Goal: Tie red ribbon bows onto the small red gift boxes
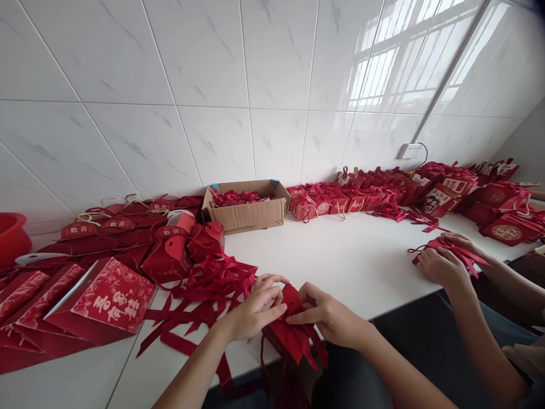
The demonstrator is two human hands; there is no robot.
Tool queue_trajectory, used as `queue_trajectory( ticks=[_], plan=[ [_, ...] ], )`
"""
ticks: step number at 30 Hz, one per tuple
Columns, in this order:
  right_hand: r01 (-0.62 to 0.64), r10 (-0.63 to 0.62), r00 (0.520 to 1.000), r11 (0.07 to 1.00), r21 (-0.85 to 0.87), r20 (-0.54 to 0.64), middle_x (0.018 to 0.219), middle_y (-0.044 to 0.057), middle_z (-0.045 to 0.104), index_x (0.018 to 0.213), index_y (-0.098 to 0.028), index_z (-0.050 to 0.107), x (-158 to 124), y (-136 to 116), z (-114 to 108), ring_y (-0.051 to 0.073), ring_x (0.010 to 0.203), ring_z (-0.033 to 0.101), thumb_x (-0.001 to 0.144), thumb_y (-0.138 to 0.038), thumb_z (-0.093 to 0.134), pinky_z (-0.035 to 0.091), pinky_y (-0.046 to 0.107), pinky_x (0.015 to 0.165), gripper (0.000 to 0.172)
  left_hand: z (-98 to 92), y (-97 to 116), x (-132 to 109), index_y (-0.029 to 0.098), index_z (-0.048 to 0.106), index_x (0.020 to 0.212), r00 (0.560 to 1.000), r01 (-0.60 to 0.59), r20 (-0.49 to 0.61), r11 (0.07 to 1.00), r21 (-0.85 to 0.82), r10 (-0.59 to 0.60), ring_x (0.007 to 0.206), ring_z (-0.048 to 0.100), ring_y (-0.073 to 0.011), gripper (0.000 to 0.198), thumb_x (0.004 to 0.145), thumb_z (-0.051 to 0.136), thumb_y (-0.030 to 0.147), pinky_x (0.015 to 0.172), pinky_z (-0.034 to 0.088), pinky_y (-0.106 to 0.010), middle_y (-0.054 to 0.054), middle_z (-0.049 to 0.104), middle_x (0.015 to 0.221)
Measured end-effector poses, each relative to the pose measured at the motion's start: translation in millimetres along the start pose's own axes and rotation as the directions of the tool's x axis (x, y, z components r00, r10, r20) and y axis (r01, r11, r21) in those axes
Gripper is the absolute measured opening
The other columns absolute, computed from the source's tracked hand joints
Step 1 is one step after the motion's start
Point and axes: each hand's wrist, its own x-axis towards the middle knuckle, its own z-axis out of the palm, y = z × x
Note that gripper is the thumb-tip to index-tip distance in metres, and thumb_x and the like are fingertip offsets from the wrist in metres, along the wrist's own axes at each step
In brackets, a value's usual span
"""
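Observation:
A small red gift box (279, 336) with red ribbon hanging over its front sits at the table's near edge, between my two hands. My left hand (260, 307) grips the box from its left side, fingers curled over the top. On the opposite side, my right hand (330, 315) has its thumb and fingers closed at the top of the box, pinching the ribbon (304, 343) there. The exact knot or fold under my fingertips is hidden. Just left of my left hand lies a tangled pile of loose red ribbons (221, 278), some trailing over the edge.
Red gift boxes (114, 295) are stacked at left beside a red bowl (12, 236). An open cardboard box (251, 218) of red pieces stands against the tiled wall. Rows of ribboned boxes (323, 204) run along the back right. A co-worker's hands (443, 264) hold another red box at right.

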Motion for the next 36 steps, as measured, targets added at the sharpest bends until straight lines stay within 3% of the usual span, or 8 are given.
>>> queue_trajectory(
  ticks=[10,15,20,25,29,33,36],
  plan=[
    [-0.023,0.023,1.0,1.0,0.018,-0.005,0.093,0.006,0.044,0.116,-0.032,0.066,-1,0,1,0.015,0.084,0.05,0.082,0.004,0.04,0.051,0.029,0.073,0.056,6.5,-5,0,0.022,0.058,0.07,0.996,0.0,-0.093,1.0,-0.029,-0.003,0.135,0.029,-0.0248,0.025,0.088,0.05,0.038,0.111,0.024,-0.046,-0.004,0.05,0.134],
    [-0.025,0.025,0.999,1.0,-0.01,0.037,0.092,0.005,0.043,0.112,-0.03,0.068,0,-3,-1,0.015,0.08,0.049,0.08,0.005,0.041,0.049,0.028,0.07,0.054,7.3,-6,0,0.022,0.052,0.069,0.991,-0.02,-0.134,1.0,-0.022,0.017,0.135,0.025,-0.029,0.019,0.084,0.056,0.033,0.109,0.024,-0.053,-0.005,0.052,0.132],
    [-0.04,0.039,0.999,0.999,0.022,0.026,0.091,0.005,0.042,0.107,-0.029,0.071,-1,-1,0,0.016,0.081,0.048,0.081,0.005,0.041,0.048,0.028,0.069,0.052,12.7,-6,-5,0.022,0.049,0.07,0.983,-0.023,-0.182,1.0,-0.012,0.02,0.131,0.033,-0.0265,0.016,0.083,0.056,0.028,0.107,0.031,-0.047,-0.005,0.057,0.126],
    [-0.023,0.024,1.0,0.999,0.048,-0.014,0.09,0.005,0.041,0.105,-0.029,0.071,0,0,1,0.015,0.082,0.048,0.082,0.004,0.038,0.047,0.027,0.067,0.052,31.7,-3,0,0.022,0.039,0.062,0.939,-0.012,-0.343,0.996,-0.083,-0.018,0.12,0.047,-0.0234,0.029,0.081,0.059,0.029,0.101,0.039,-0.037,-0.003,0.067,0.103],
    [-0.006,0.009,0.999,0.997,0.071,-0.036,0.091,0.005,0.045,0.099,-0.024,0.069,0,-3,-1,0.015,0.08,0.049,0.087,-0.002,0.037,0.046,0.027,0.068,0.04,43.4,-1,5,0.021,0.031,0.058,0.907,0.021,-0.407,0.98,-0.2,-0.102,0.105,0.057,-0.0212,0.037,0.08,0.061,0.026,0.09,0.045,-0.033,-0.001,0.069,0.087],
    [-0.112,0.13,0.986,0.979,0.172,-0.1,0.086,0.003,0.05,0.093,-0.021,0.05,-2,-3,-1,0.013,0.069,0.045,0.09,-0.009,0.037,0.042,0.026,0.06,0.018,44.4,2,6,0.022,0.027,0.056,0.913,0.045,-0.376,0.956,-0.29,-0.157,0.115,0.054,-0.023,0.042,0.078,0.063,0.026,0.094,0.043,-0.036,0.0,0.071,0.083],
    [-0.16,0.192,0.973,0.96,0.228,-0.127,0.085,0.001,0.05,0.09,-0.022,0.042,-4,0,1,0.012,0.066,0.043,0.09,-0.012,0.038,0.039,0.025,0.058,0.011,43.2,2,7,0.022,0.024,0.055,0.913,0.07,-0.358,0.94,-0.335,-0.195,0.119,0.052,-0.0247,0.045,0.076,0.064,0.028,0.097,0.041,-0.039,-0.001,0.071,0.082]
  ],
)
